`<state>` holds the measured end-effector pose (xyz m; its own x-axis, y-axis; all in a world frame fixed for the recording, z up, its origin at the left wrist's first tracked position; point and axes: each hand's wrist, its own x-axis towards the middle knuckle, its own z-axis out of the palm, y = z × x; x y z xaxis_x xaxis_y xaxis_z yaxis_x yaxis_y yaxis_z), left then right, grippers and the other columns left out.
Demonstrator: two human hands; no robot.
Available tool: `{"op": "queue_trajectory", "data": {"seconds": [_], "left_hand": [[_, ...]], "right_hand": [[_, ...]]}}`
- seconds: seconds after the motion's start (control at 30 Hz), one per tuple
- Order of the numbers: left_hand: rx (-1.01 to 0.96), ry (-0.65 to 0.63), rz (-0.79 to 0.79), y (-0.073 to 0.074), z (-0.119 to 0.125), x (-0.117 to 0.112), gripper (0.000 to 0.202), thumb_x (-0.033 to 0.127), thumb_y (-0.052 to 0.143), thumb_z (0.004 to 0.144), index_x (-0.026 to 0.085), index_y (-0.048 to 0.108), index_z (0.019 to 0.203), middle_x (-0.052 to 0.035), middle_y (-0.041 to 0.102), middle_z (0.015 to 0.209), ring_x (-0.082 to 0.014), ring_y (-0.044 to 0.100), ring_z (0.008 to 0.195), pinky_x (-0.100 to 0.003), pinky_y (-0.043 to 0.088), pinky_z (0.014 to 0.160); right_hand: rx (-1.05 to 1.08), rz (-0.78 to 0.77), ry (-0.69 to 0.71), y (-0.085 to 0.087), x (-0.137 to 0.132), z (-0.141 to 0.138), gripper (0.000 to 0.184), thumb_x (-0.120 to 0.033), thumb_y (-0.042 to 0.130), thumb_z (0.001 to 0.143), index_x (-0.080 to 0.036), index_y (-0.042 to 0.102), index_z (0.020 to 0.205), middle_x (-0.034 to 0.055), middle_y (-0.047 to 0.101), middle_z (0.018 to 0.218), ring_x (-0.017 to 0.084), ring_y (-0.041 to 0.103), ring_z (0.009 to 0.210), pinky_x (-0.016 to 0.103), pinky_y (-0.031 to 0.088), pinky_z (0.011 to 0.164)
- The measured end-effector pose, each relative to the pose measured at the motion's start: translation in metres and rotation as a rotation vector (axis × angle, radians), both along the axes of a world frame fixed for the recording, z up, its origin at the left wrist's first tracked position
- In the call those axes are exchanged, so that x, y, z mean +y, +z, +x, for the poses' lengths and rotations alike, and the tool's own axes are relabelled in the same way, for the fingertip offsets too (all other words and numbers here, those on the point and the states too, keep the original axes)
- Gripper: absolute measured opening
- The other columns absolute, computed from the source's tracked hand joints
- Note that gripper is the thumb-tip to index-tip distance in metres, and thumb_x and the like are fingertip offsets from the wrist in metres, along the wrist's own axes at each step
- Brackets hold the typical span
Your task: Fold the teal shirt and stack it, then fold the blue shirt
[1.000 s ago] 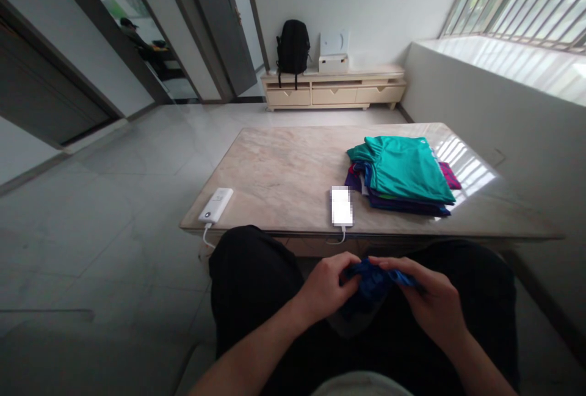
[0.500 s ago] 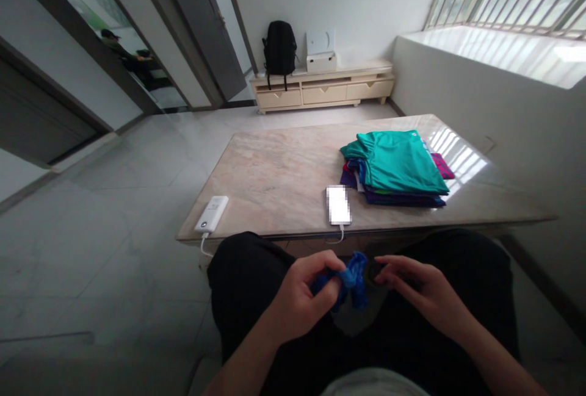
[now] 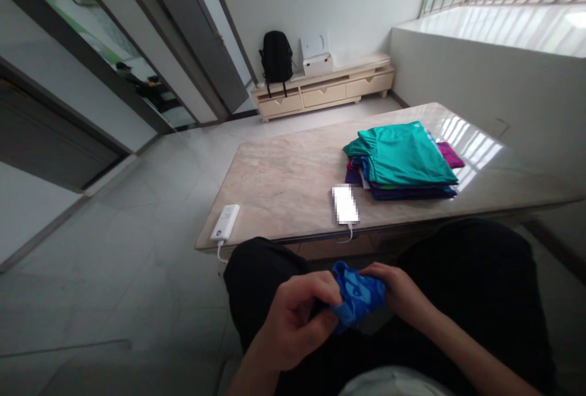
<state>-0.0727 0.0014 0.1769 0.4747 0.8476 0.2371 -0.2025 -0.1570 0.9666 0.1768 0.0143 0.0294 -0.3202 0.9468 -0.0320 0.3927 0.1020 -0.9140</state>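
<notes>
A crumpled piece of blue patterned fabric (image 3: 361,295) is stretched between my two hands, above my lap. Its kind of garment cannot be made out. My left hand (image 3: 304,313) pinches its left end between thumb and fingers. On the other side, my right hand (image 3: 398,289) grips the right end, with its thumb and some fingertips hidden by the cloth. Beyond my knees, a stack of folded clothes topped by a teal garment (image 3: 409,155) lies on the marble-topped table (image 3: 279,176).
A phone (image 3: 345,204) with a cable lies at the table's near edge. A white power bank (image 3: 225,222) is at the left corner. A low cabinet (image 3: 325,96) along the far wall carries a black backpack (image 3: 276,57) and a white box (image 3: 317,64). A person (image 3: 132,75) shows through the glass.
My right hand, apart from the fabric before, has taken hold of its right end. The bunched cloth is now spread wider, showing its light-blue pattern. My view has turned slightly.
</notes>
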Motion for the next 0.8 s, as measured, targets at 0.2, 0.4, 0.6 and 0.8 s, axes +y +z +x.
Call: {"op": "queue_trajectory", "data": {"seconds": [0.2,0.4,0.6,0.8], "left_hand": [[-0.098,0.140,0.008,0.001,-0.024,-0.001,0.010,0.029,0.071,0.093,0.022,0.073,0.086,-0.0030,0.059,0.071,-0.0163,0.056,0.069,-0.029,0.047,0.066],[-0.221,0.481,-0.180,-0.018,-0.047,0.026,0.015,0.029,0.084,0.079,0.020,0.073,0.080,-0.0003,0.066,0.076,-0.0137,0.061,0.070,-0.023,0.051,0.062],[-0.125,0.835,-0.292,-0.054,-0.062,0.062,0.034,0.037,0.088,0.070,0.017,0.074,0.094,-0.0010,0.076,0.087,-0.0137,0.070,0.079,-0.023,0.056,0.076],[0.439,0.721,-0.082,-0.081,-0.044,0.066,0.038,0.038,0.076,0.085,0.017,0.071,0.115,-0.0099,0.074,0.114,-0.0220,0.071,0.103,-0.032,0.056,0.091]], "right_hand": [[-0.054,0.015,-0.011,-0.003,0.008,0.035,0.027,-0.027,0.052,0.094,-0.021,0.076,0.106,0.0064,0.078,0.105,0.024,0.072,0.099,0.037,0.057,0.091],[-0.052,0.030,-0.060,0.016,0.011,0.053,0.035,-0.044,0.047,0.102,-0.019,0.068,0.092,0.0013,0.070,0.080,0.016,0.065,0.073,0.026,0.052,0.068],[-0.099,-0.019,0.013,0.051,0.010,0.061,0.036,-0.051,0.051,0.101,-0.022,0.072,0.099,0.0008,0.071,0.082,0.015,0.066,0.072,0.025,0.053,0.067],[0.395,-0.389,-0.062,0.100,-0.005,0.045,0.073,-0.054,0.069,0.091,-0.029,0.046,0.155,-0.0012,0.072,0.078,0.012,0.062,0.049,0.022,0.053,0.043]]}}
